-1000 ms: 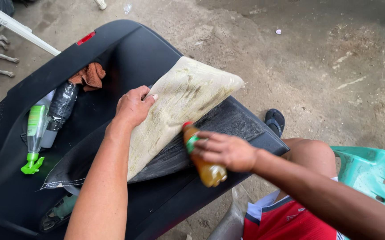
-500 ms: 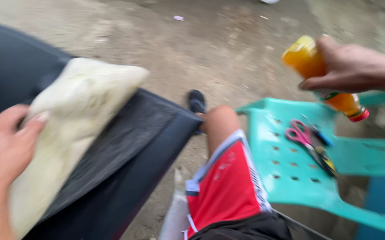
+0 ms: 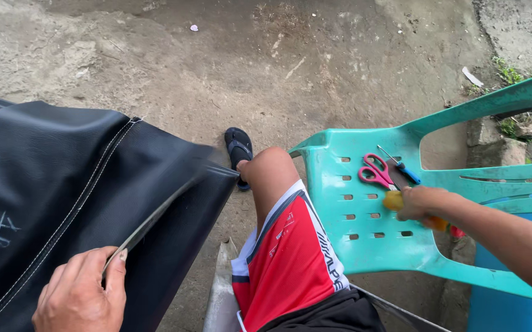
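Left hand (image 3: 78,298) is pinching the edge of the black vinyl seat cover (image 3: 63,184), fingers curled tight on its hem; the cover is draping limp and probably slick, best gripped along the stitched seam. Right hand (image 3: 419,204) is closing around a yellow bottle (image 3: 395,200), likely light and rigid, lying on the teal plastic chair (image 3: 364,246). Pink scissors (image 3: 375,172) and a blue screwdriver (image 3: 404,167) are crowding just beside it.

Right hand (image 3: 418,203) lays yellow bottle (image 3: 395,200) on teal chair (image 3: 364,246); left hand (image 3: 82,298) grips black cover (image 3: 51,178)
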